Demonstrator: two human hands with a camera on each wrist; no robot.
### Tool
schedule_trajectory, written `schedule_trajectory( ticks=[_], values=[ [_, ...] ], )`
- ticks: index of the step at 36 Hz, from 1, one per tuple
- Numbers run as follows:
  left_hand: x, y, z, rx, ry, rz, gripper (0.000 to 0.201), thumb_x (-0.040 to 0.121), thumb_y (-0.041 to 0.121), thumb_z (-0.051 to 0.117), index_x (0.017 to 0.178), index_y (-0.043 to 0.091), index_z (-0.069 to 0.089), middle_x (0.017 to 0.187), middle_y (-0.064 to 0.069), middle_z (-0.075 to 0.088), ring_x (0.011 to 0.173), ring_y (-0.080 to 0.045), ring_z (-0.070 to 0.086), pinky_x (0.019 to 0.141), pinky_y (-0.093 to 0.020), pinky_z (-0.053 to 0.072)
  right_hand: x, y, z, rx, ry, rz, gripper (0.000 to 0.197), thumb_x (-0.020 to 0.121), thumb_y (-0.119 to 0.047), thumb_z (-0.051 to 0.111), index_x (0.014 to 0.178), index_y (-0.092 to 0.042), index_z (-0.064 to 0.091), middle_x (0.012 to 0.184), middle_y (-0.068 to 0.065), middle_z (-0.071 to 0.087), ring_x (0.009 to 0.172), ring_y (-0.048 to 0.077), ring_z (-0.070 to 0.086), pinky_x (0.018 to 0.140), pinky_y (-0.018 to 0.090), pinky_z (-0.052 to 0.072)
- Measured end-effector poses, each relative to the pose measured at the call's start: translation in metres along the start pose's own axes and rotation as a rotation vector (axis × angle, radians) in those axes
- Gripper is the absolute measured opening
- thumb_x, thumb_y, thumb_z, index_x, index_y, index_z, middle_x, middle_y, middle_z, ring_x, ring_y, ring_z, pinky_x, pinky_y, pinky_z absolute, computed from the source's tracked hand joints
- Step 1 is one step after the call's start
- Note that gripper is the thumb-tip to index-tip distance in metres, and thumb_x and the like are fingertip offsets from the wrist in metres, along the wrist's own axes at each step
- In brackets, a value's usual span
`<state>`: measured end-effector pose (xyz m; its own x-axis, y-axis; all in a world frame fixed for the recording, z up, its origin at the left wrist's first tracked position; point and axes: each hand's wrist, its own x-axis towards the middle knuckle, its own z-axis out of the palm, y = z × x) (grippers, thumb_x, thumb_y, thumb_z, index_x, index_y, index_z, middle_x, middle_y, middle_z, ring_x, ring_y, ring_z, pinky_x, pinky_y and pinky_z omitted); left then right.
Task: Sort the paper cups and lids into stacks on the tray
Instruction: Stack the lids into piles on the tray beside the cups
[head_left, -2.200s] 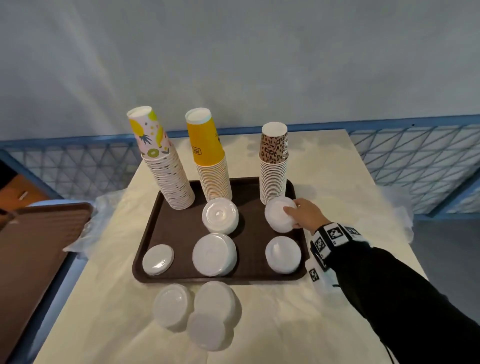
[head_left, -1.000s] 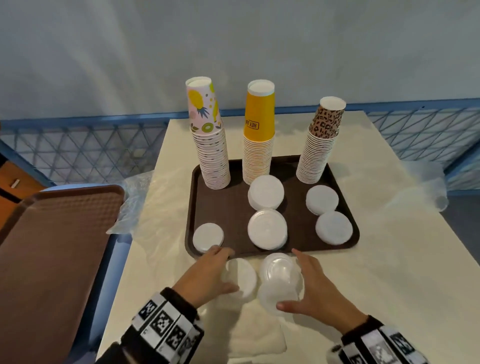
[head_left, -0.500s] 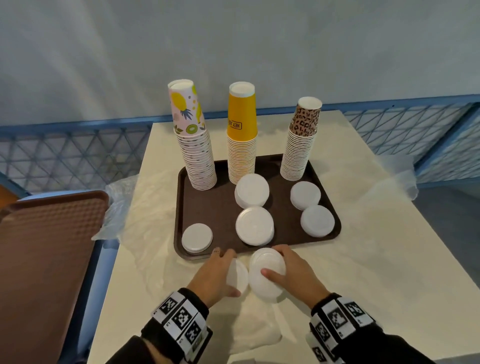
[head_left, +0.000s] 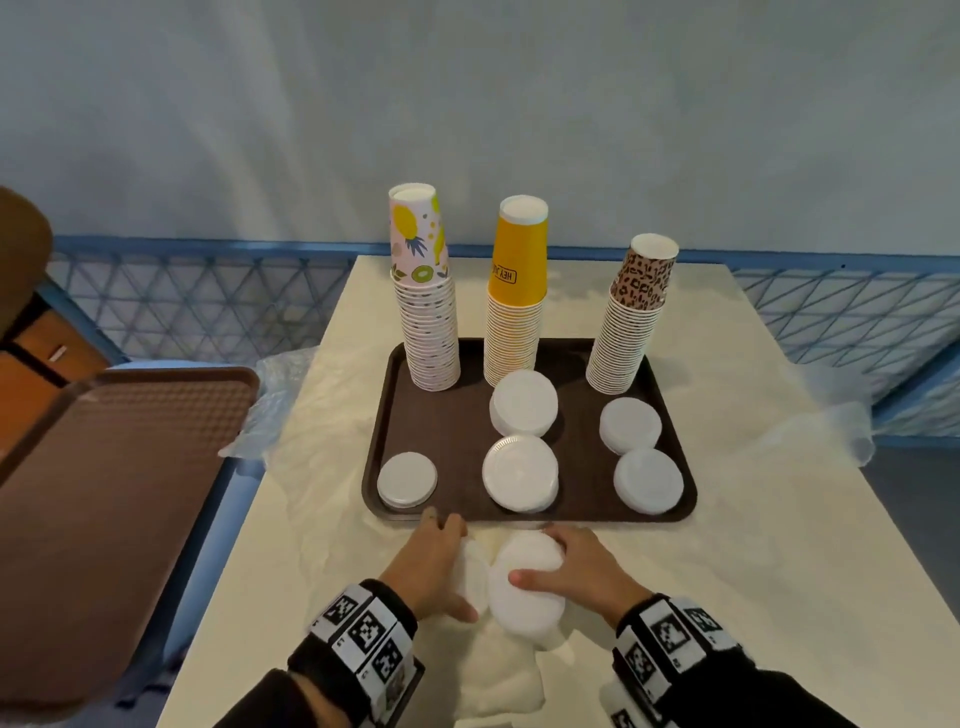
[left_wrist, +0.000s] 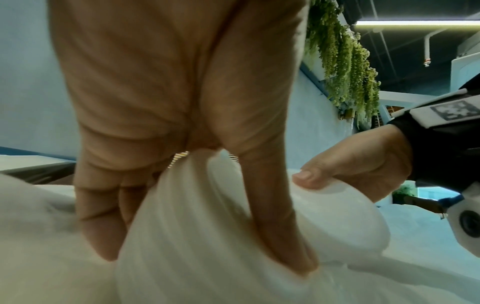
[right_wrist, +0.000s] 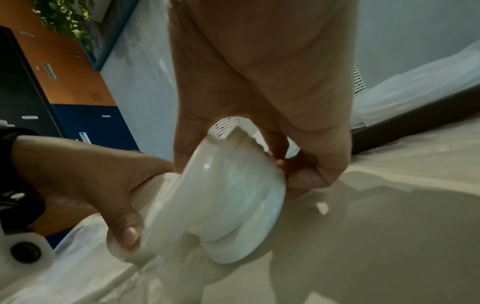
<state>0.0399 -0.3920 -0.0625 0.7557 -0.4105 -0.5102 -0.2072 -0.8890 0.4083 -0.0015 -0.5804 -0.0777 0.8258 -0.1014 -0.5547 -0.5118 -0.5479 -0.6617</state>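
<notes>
A brown tray (head_left: 447, 415) carries three tall cup stacks: a fruit-print stack (head_left: 426, 312), a yellow stack (head_left: 514, 306) and a leopard-print stack (head_left: 631, 322). Several piles of white lids (head_left: 519, 470) lie in front of them. On the table just before the tray, my left hand (head_left: 434, 564) grips a tilted stack of white lids (left_wrist: 197, 232) between thumb and fingers. My right hand (head_left: 571, 571) holds a second, larger lid stack (head_left: 524, 587) (right_wrist: 233, 207), thumb across its top. The two stacks touch each other.
Crumpled clear plastic film (head_left: 810, 431) lies on the cream table (head_left: 753, 571) on both sides of the tray. A second brown tray (head_left: 104, 499) sits on a lower surface at the left. A blue lattice rail (head_left: 208, 306) runs behind the table.
My right hand left the lids on the tray and came to the loose lids in front of it. Both hands closed round those lids and tilted them together.
</notes>
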Motion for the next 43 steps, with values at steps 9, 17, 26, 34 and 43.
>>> schedule_trajectory(
  ticks=[9,17,26,34,43],
  values=[
    [0.015,-0.009,-0.049,-0.253,0.04,0.013,0.052,0.072,0.035,0.077,0.104,0.018,0.04,0.104,0.0,0.056,0.093,-0.017,0.054,0.07,-0.022,0.041,-0.009,0.007,-0.013,0.206,-0.042,-0.017,0.051,0.067,-0.038,0.08,0.11,-0.025,0.055,0.107,-0.005,0.062,0.097,0.011,0.059,0.082,0.026,0.049],
    [0.084,-0.025,-0.11,-0.825,0.314,-0.253,0.056,0.096,0.028,0.048,0.138,0.002,0.021,0.134,-0.023,0.042,0.118,-0.039,0.049,0.057,-0.03,0.048,-0.029,0.013,-0.032,0.39,0.059,-0.055,0.037,0.08,-0.034,0.07,0.114,-0.027,0.056,0.11,-0.005,0.065,0.101,0.013,0.06,0.083,0.027,0.049],
    [0.143,-0.038,-0.115,-0.911,0.257,-0.372,0.052,0.097,0.017,0.043,0.143,0.002,0.023,0.142,-0.023,0.034,0.126,-0.041,0.041,0.082,-0.043,0.048,-0.048,0.026,-0.042,0.391,0.17,-0.037,0.031,0.084,-0.037,0.062,0.115,-0.033,0.055,0.112,-0.017,0.063,0.103,-0.002,0.056,0.075,0.009,0.043],
    [0.155,-0.048,-0.118,-0.663,0.227,-0.328,0.045,0.096,0.023,0.046,0.127,-0.01,0.045,0.127,-0.03,0.054,0.111,-0.042,0.059,0.086,-0.049,0.055,-0.056,0.026,-0.041,0.422,0.224,0.016,0.031,0.085,-0.031,0.062,0.116,-0.032,0.057,0.114,-0.012,0.065,0.11,0.008,0.058,0.089,0.024,0.043],
    [0.151,-0.053,-0.121,-0.424,0.218,-0.326,0.045,0.096,0.027,0.046,0.123,-0.008,0.048,0.127,-0.029,0.053,0.113,-0.041,0.056,0.095,-0.046,0.05,-0.059,-0.019,-0.041,0.443,0.168,-0.071,0.044,0.072,-0.045,0.059,0.115,-0.037,0.057,0.112,-0.016,0.066,0.109,0.005,0.058,0.086,0.021,0.045]
  ],
)
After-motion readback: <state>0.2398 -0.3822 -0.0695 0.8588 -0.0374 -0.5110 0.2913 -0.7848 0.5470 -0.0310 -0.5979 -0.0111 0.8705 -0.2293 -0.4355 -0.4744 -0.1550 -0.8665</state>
